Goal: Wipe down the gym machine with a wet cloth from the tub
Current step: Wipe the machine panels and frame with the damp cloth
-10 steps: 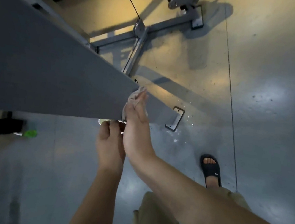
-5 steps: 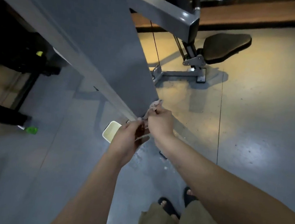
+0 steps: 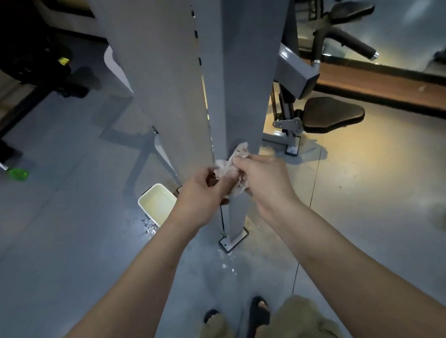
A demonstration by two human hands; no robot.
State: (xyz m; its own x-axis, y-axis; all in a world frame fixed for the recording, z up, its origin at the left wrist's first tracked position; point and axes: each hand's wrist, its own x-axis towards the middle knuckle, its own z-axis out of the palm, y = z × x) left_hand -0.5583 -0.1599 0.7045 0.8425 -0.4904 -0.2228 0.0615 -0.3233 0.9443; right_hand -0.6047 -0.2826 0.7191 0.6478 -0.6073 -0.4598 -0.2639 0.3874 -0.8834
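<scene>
Cloth handling is the step in hand. We judge this a short pause in the wiping, to regather the wet cloth before another stroke. Our left hand pinches the lower bunch of it between thumb and curled fingers. Our right hand grips the upper edge, fingers curled over it. The cloth hangs crumpled between the two hands, low down in front of the gym machine's grey upright post. Its top corner lies against or very near the post's face; we cannot tell which. The cream tub stands on the floor just left of the post's base, partly hidden behind our left wrist. Water splashes dot the floor beside it and around the bolted foot plate.

The next move, as we judge it, calls for a flat pad of cloth under one palm, pressed to the post and drawn along its length. The other hand should let go first. If the cloth has gone dry, the tub is within easy reach for a dip and a wring.

A second ago our right hand lay flat, pressing the cloth to the post, with the left curled just below it. Half a second ago both hands had closed on the cloth, as they are now. Our view has swung since, so the post now runs straight up the frame, and the tub and the black seat pad show more fully.
</scene>
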